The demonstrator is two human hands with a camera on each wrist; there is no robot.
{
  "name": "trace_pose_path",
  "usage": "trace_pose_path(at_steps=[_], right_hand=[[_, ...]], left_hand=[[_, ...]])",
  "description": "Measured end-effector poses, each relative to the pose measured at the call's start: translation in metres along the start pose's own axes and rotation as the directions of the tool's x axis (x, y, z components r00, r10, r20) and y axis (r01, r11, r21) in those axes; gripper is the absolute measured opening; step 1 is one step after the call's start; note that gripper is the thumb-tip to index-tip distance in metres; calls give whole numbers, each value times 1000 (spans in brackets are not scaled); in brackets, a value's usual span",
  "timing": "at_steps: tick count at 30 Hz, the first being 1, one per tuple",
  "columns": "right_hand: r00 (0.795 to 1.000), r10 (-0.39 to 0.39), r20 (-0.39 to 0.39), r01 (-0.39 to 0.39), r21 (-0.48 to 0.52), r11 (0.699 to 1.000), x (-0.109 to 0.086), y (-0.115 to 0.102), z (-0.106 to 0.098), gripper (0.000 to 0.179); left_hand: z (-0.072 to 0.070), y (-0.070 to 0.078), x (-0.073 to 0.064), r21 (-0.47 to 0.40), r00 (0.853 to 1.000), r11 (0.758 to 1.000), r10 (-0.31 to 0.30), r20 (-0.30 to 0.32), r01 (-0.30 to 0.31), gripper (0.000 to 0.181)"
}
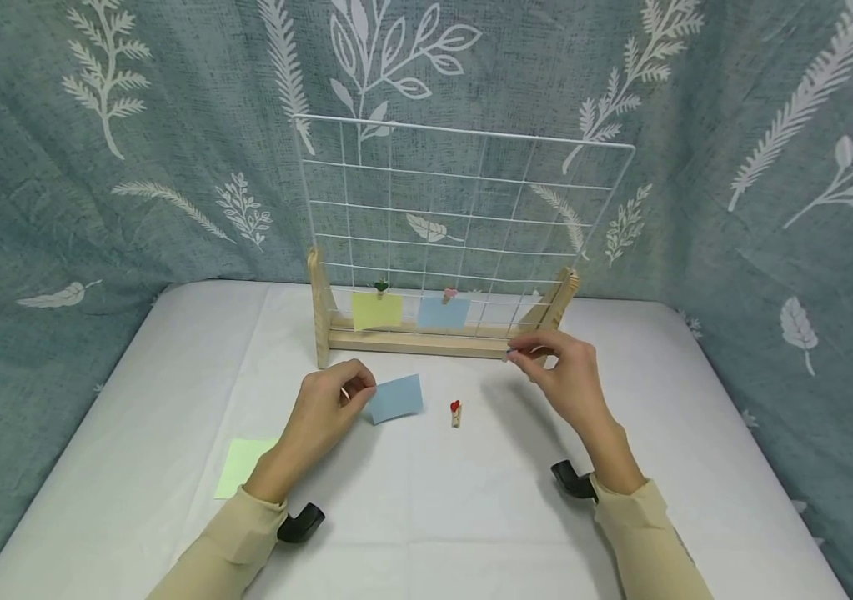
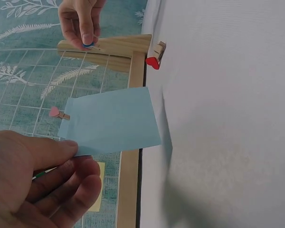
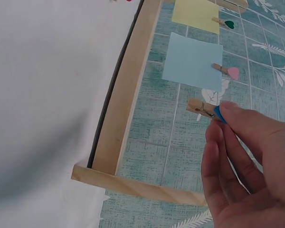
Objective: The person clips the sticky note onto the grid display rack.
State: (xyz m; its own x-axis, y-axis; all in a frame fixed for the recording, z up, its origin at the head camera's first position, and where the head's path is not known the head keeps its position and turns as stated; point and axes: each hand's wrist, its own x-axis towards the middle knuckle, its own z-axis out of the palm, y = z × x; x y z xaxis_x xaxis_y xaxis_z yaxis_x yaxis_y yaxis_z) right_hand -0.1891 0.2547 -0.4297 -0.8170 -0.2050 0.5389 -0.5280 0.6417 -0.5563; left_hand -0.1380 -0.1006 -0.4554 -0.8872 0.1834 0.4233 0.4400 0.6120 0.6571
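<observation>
My left hand (image 1: 333,406) pinches a blue paper note (image 2: 115,121) by one edge between thumb and fingers, above the table in front of the grid. At the grid's right foot, my right hand (image 1: 563,367) pinches a small wooden clothespin (image 3: 201,108) with a blue decoration by its end. Behind them stands a white wire grid (image 1: 441,218) on a wooden stand (image 1: 418,342). On its lower wires hang a yellow note (image 1: 377,312) under a clothespin with a green heart (image 3: 229,24) and another blue note (image 1: 444,313) under one with a pink heart (image 3: 233,73).
A clothespin with a red heart (image 1: 456,414) lies on the white table (image 1: 426,492) between the hands. Partly behind the left forearm lies a pale green note (image 1: 240,467). A teal curtain with white leaves (image 1: 193,150) hangs behind the grid.
</observation>
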Motion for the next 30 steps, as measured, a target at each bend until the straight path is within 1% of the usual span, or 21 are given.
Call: trace_pose_path(at_steps=[3, 9, 14, 20, 25, 30], right_hand=[[1000, 7, -15, -8, -4, 1000, 2, -2, 0, 20], [999, 38, -30, -37, 20, 999, 7, -5, 0, 21], [999, 49, -23, -48, 30, 998, 8, -6, 0, 20], [999, 46, -18, -45, 31, 998, 8, -6, -1, 21], [999, 40, -24, -40, 15, 999, 10, -6, -2, 20], [999, 39, -21, -39, -16, 999, 12, -7, -2, 19]], left_hand=[[4, 0, 4, 2, 1000, 1000, 14, -2, -14, 16], [10, 5, 14, -12, 999, 999, 36, -9, -36, 15], [13, 10, 19, -15, 1000, 1000, 27, -9, -27, 13], [18, 10, 22, -13, 1000, 1000, 27, -6, -27, 13], [22, 10, 26, 0, 999, 999, 53, -10, -53, 14], [24, 13, 31, 18, 997, 997, 74, -2, -74, 13]])
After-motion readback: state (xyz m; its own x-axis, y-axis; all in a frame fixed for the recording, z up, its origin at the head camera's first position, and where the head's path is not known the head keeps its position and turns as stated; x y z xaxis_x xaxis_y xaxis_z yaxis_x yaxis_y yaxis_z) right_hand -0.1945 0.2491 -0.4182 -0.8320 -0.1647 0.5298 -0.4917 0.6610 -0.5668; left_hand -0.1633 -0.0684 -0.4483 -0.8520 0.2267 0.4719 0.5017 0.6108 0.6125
